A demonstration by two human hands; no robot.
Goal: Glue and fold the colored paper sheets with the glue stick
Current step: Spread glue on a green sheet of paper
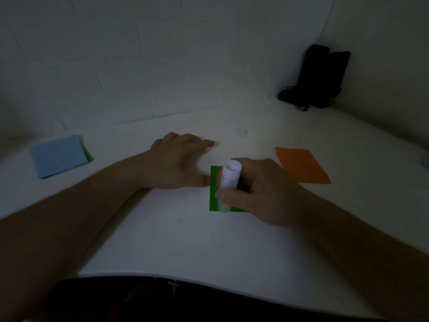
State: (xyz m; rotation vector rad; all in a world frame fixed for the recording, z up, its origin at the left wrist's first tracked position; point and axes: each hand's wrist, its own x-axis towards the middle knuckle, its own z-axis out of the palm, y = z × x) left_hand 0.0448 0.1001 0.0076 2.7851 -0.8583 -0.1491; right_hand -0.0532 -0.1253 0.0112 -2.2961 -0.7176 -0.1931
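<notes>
Spreading across nearly the whole view, the white table meets a white tiled wall at the back, and its near edge curves just above a dark lap at the bottom. In the far right corner stands a dark object — too dim to identify. At the left lies a stack of paper, blue on top with a green edge peeking out at its right side, well apart from the hands. An orange sheet lies flat just right of the right hand. Bare tabletop stretches between the stack and the left forearm, and in front of both arms toward the near edge.

The green sheet sits near the middle, mostly covered by the right hand. That hand's fingers curl round a white glue stick, tilted with its lower end down on the sheet's near edge. The left hand lies palm-down, fingers relaxed and straight — its thumb tip touches the sheet's left edge.
</notes>
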